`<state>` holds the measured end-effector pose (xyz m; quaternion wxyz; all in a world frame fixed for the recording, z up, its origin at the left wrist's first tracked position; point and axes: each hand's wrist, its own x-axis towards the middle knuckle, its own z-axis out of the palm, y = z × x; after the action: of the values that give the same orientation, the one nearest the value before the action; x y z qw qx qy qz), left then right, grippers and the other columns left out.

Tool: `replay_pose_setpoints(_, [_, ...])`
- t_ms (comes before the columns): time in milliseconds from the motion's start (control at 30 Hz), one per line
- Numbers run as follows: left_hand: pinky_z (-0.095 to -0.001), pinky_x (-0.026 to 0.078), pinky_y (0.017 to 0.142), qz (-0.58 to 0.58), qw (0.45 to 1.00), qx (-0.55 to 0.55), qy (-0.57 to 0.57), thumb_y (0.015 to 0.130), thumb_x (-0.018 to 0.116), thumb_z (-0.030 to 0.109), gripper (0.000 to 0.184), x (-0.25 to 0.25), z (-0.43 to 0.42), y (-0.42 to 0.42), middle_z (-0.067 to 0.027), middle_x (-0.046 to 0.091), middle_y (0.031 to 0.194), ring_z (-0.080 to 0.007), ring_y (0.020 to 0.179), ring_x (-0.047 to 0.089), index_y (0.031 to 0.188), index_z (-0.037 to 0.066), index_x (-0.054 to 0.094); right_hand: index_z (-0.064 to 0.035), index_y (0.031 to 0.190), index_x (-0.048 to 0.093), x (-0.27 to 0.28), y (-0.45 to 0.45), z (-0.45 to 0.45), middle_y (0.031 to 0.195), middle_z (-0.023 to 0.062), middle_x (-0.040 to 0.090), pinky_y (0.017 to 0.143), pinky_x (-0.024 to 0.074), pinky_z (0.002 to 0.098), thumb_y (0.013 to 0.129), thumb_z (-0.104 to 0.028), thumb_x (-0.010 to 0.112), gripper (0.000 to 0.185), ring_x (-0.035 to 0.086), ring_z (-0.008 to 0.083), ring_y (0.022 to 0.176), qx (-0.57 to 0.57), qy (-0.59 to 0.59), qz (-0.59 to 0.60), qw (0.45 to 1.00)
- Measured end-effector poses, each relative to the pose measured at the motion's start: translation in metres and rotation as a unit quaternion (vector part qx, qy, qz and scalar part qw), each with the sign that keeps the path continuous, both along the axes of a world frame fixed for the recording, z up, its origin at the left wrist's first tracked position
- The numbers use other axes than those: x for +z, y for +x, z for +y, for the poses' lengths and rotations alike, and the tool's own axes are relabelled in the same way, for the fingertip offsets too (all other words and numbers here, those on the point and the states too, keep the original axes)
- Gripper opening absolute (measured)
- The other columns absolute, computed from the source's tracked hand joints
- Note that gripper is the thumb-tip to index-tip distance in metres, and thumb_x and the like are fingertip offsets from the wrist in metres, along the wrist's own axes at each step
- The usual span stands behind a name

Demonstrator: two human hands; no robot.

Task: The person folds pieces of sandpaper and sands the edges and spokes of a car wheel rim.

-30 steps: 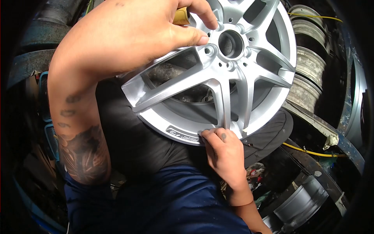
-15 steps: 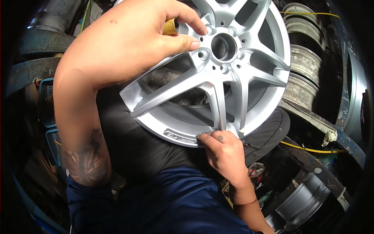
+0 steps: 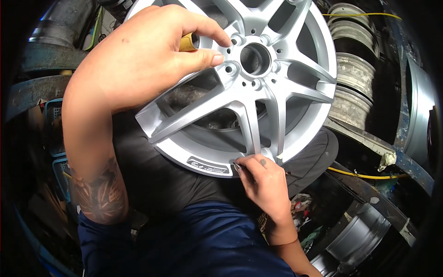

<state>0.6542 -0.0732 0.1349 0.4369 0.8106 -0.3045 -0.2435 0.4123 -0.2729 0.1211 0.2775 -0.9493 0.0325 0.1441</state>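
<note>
A silver alloy wheel rim (image 3: 272, 99) lies tilted across my lap, its spokes facing up. My left hand (image 3: 138, 55) rests over the rim's upper left, thumb and index finger reaching toward the hub. A small yellow roll (image 3: 188, 42) is tucked in that hand, its open end showing; I cannot tell its material. At the rim's lower edge, my right hand (image 3: 265, 182) is closed in a pinch. A small thin dark piece (image 3: 236, 166) shows at its fingertips, too small to name. Beside it is a dark label with light lettering (image 3: 208, 165) on the rim's lip.
Several worn wheel rims (image 3: 353, 69) are stacked at the right behind a metal frame (image 3: 364, 136). Another rim (image 3: 355, 240) lies lower right. A yellow hose (image 3: 360, 174) runs past it. Blue baskets (image 3: 56, 129) and dark metal parts (image 3: 41, 53) stand at the left.
The rim has shifted slightly left in view, and its label looks clearer. My left hand has moved a little left along with it. My right hand stays at the lip beside the label.
</note>
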Motion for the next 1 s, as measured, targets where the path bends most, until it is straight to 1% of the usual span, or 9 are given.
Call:
replay_pose_setpoints(67, [-0.0273,0.051,0.068,-0.052,0.998,-0.017,-0.012,0.095,0.074,0.017,0.029,-0.006,0.002,0.000,-0.0064,0.072,0.089,-0.0095,0.077,0.064,0.120,0.001,0.074,-0.0053,0.101,0.073,-0.002,-0.002,-0.002,0.088,0.0106,0.069,0.073,0.0552,0.0408,0.082,0.002,0.077,0.021,0.070,0.0323,0.083,-0.001,-0.004,0.009,1.000])
replay_pose_setpoints(267, [-0.0275,0.048,0.065,0.000,1.000,-0.007,0.012,0.095,0.073,0.016,0.029,-0.006,0.004,0.001,-0.0058,0.071,0.084,-0.0084,0.070,0.058,0.120,0.001,0.073,-0.0055,0.101,0.072,-0.006,0.001,0.004,0.088,0.0105,0.067,0.071,0.0549,0.0427,0.085,-0.004,0.076,0.017,0.068,0.0331,0.080,0.031,0.000,0.029,0.999])
replay_pose_setpoints(300, [-0.0275,0.046,0.062,-0.033,0.999,-0.023,0.019,0.095,0.073,0.016,0.029,-0.008,0.005,0.004,-0.0064,0.070,0.080,-0.0079,0.067,0.054,0.121,0.002,0.073,-0.0054,0.101,0.072,-0.008,0.001,0.005,0.088,0.0105,0.067,0.071,0.0548,0.0430,0.085,-0.004,0.077,0.017,0.067,0.0332,0.080,0.039,0.009,0.020,0.999])
replay_pose_setpoints(400, [-0.0284,0.046,0.061,0.000,0.999,-0.011,0.050,0.095,0.073,0.016,0.029,0.001,0.002,0.002,-0.0080,0.069,0.078,-0.0083,0.066,0.055,0.120,0.002,0.073,-0.0055,0.102,0.072,-0.006,0.000,0.004,0.087,0.0103,0.066,0.071,0.0549,0.0435,0.085,-0.004,0.076,0.017,0.067,0.0332,0.079,0.055,0.011,0.026,0.998])
replay_pose_setpoints(500, [-0.0296,0.046,0.061,-0.033,0.999,-0.020,0.013,0.095,0.073,0.015,0.029,-0.008,0.004,0.003,-0.0095,0.070,0.077,-0.0099,0.065,0.056,0.120,0.002,0.073,-0.0056,0.103,0.072,-0.009,0.002,0.005,0.087,0.0099,0.067,0.070,0.0550,0.0439,0.086,-0.005,0.076,0.018,0.067,0.0333,0.079,0.065,0.007,0.019,0.998])
replay_pose_setpoints(733, [-0.0311,0.047,0.062,-0.060,0.998,-0.025,0.010,0.095,0.073,0.016,0.029,-0.012,0.005,0.003,-0.0119,0.071,0.080,-0.0115,0.065,0.058,0.120,0.002,0.073,-0.0055,0.101,0.073,-0.003,0.005,0.004,0.085,0.0115,0.068,0.069,0.0549,0.0442,0.086,-0.005,0.076,0.015,0.067,0.0345,0.077,0.059,0.014,0.052,0.997])
replay_pose_setpoints(800, [-0.0316,0.047,0.062,-0.055,0.998,-0.022,0.007,0.095,0.074,0.017,0.029,-0.008,0.002,0.003,-0.0120,0.072,0.080,-0.0120,0.065,0.058,0.119,0.002,0.073,-0.0054,0.100,0.073,-0.008,0.004,0.005,0.082,0.0118,0.067,0.068,0.0543,0.0443,0.087,-0.005,0.076,0.013,0.067,0.0349,0.075,0.042,0.030,0.029,0.998])
replay_pose_setpoints(900, [-0.0320,0.047,0.061,0.003,0.996,-0.002,0.089,0.094,0.075,0.018,0.029,0.004,0.002,0.002,-0.0112,0.071,0.080,-0.0125,0.063,0.057,0.119,0.003,0.074,-0.0053,0.101,0.072,-0.009,0.004,0.004,0.083,0.0113,0.067,0.068,0.0548,0.0438,0.087,-0.005,0.074,0.014,0.068,0.0344,0.076,0.043,0.040,0.030,0.998])
replay_pose_setpoints(1000, [-0.0319,0.045,0.058,-0.059,0.997,-0.007,0.051,0.094,0.075,0.018,0.029,-0.006,0.003,0.000,-0.0097,0.069,0.076,-0.0117,0.062,0.054,0.118,0.003,0.074,-0.0056,0.104,0.072,-0.009,0.004,0.004,0.087,0.0108,0.068,0.070,0.0564,0.0434,0.086,-0.005,0.073,0.018,0.069,0.0334,0.079,0.059,0.017,0.042,0.997])
